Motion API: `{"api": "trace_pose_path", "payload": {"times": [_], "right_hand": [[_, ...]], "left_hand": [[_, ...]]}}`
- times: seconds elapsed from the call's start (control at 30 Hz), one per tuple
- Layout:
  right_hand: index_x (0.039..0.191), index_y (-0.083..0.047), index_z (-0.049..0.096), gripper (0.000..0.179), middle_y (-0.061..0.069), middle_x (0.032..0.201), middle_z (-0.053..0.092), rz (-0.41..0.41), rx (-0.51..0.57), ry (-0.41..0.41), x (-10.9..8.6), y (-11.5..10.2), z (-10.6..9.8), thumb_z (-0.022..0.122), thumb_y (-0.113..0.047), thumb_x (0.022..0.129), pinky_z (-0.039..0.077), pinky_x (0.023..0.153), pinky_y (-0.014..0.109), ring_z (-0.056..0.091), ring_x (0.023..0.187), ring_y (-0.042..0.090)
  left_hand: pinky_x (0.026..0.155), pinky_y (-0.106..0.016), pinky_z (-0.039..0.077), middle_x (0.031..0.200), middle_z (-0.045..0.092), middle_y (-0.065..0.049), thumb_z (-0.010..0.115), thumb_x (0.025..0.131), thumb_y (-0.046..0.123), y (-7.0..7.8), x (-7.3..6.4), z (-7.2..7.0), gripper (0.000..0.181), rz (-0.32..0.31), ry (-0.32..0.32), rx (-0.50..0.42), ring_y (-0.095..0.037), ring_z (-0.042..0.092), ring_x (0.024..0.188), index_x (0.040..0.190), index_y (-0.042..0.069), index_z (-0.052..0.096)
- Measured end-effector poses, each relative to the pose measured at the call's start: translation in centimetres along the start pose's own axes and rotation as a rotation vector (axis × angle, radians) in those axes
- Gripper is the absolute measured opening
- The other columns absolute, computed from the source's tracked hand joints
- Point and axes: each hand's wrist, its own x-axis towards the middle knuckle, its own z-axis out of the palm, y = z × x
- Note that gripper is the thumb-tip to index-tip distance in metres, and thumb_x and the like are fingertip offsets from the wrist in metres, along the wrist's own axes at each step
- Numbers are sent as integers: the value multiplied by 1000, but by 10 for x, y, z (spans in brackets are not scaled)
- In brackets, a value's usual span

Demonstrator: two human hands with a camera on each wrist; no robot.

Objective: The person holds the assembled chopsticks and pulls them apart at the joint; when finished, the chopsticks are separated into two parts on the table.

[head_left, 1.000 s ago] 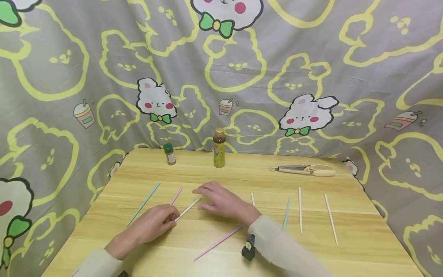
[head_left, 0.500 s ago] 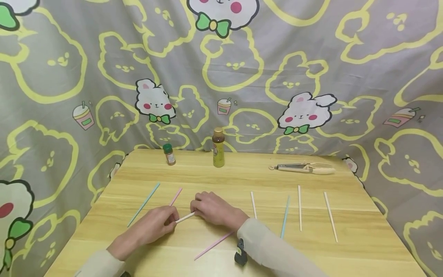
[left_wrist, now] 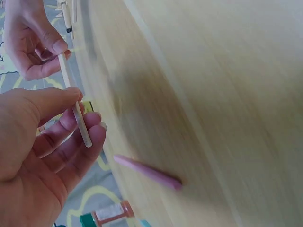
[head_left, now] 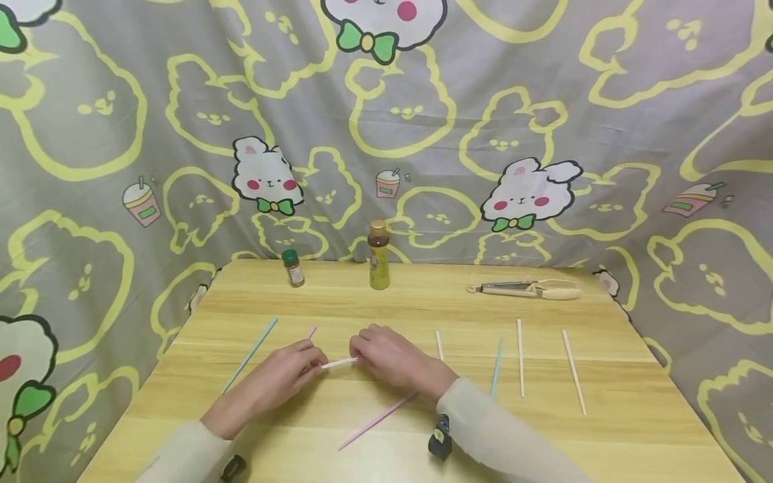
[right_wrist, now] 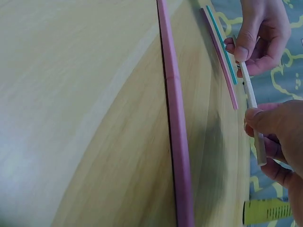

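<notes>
A white chopstick (head_left: 339,363) is held raised between both hands, bridging the gap from one to the other. My left hand (head_left: 284,372) pinches one end between thumb and fingers; in the left wrist view the tip of the white chopstick (left_wrist: 83,128) sticks out past the thumb. The right hand (head_left: 392,355) pinches the other end, which pokes out below its thumb in the right wrist view. Behind the left hand lies a pink chopstick (head_left: 312,331), mostly hidden in the head view. A second pink chopstick (head_left: 376,422) lies in front, partly under the right forearm.
A blue chopstick (head_left: 250,352) lies at left. On the right are a second blue chopstick (head_left: 497,369) and white chopsticks (head_left: 521,359). At the back stand a green-capped jar (head_left: 293,270) and a yellow-green bottle (head_left: 378,261); tongs (head_left: 525,289) lie to their right.
The right hand has come to the white chopstick's far end and pinched it. Both hands have then lifted it and moved slightly right, and the chopstick now lies nearly level across the view.
</notes>
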Motion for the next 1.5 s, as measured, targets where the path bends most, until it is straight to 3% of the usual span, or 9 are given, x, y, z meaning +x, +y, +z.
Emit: {"api": "trace_pose_path", "payload": {"times": [0.3, 0.5, 0.73, 0.9, 1.07, 1.27, 1.5], "right_hand": [[115, -15, 77, 11, -1, 106, 71, 10, 51, 47, -23, 12, -5, 74, -16, 105, 58, 92, 29, 67, 101, 17], [113, -13, 76, 9, -1, 107, 70, 54, 112, 75, -42, 23, -13, 74, -13, 104, 58, 94, 32, 66, 103, 17], [108, -14, 75, 4, -4, 102, 67, 85, 186, 74, -61, 39, -23, 72, -13, 106, 58, 85, 30, 63, 95, 11], [106, -14, 75, 4, -5, 101, 67, 116, 211, 66, -73, 48, -29, 72, -13, 106, 58, 83, 29, 62, 92, 9], [103, -14, 74, 3, -6, 99, 66, 150, 226, 60, -85, 55, -33, 72, -12, 106, 57, 80, 27, 60, 89, 7], [101, -13, 70, 5, -4, 97, 65, 104, 211, 106, -95, 61, -34, 72, -10, 105, 57, 80, 27, 59, 87, 8], [101, -10, 67, 7, -2, 94, 62, 28, 154, 175, -100, 63, -43, 74, -8, 102, 56, 76, 25, 56, 84, 9]], "left_hand": [[80, -29, 61, 101, 70, 7, 77, 102, 13, 11, 18, 9, 6, 56, 13, 44, -3, 64, 87, 108, 15, 78], [90, -42, 63, 99, 71, 6, 78, 102, 15, 24, 34, 15, 5, 97, 42, 85, -5, 67, 88, 107, 15, 78], [81, -28, 61, 99, 69, 5, 77, 103, 15, 34, 49, 24, 5, 143, 61, 125, -9, 69, 88, 107, 14, 77], [85, -26, 61, 104, 68, 3, 76, 104, 11, 42, 59, 28, 9, 191, 65, 138, -11, 68, 94, 113, 13, 75], [82, -23, 60, 102, 65, 3, 75, 104, 9, 50, 69, 32, 10, 199, 44, 160, -10, 65, 91, 113, 12, 75], [81, -22, 59, 100, 62, 4, 75, 103, 6, 57, 77, 33, 11, 196, 25, 171, -8, 61, 88, 112, 13, 73], [81, -20, 59, 100, 61, 5, 78, 100, 1, 62, 84, 24, 17, 216, 15, 170, -7, 60, 89, 112, 12, 72]]}}
